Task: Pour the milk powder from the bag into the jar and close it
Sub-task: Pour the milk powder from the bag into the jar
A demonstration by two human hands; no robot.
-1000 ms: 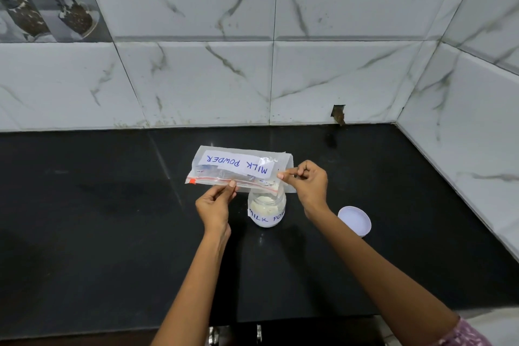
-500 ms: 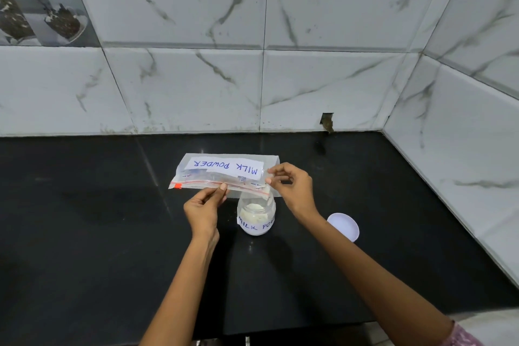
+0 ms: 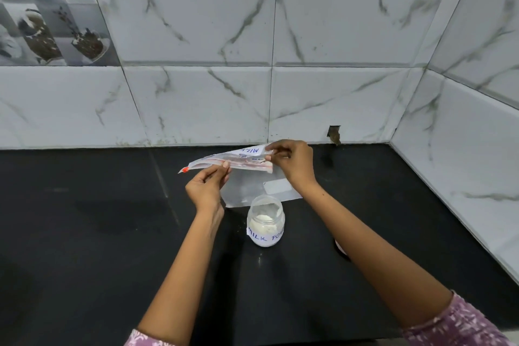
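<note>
A clear zip bag with a red seal strip and a "MILK" label hangs in the air behind the jar, its zipper edge up. My left hand pinches the zipper strip near its left part. My right hand pinches the strip's right end. The bag looks nearly empty. Below it, an open clear jar labelled "MILK POW…" stands upright on the black counter, holding white powder. The white lid lies right of the jar, mostly hidden behind my right forearm.
White marble-pattern tiled walls close the counter at the back and on the right, meeting in a corner. A small hole shows in the back wall at counter level. A few powder specks lie left of the jar.
The bag has been lifted off the jar mouth and turned so its zipper edge is up. Both hands rose and moved back with it. The camera has tilted.
</note>
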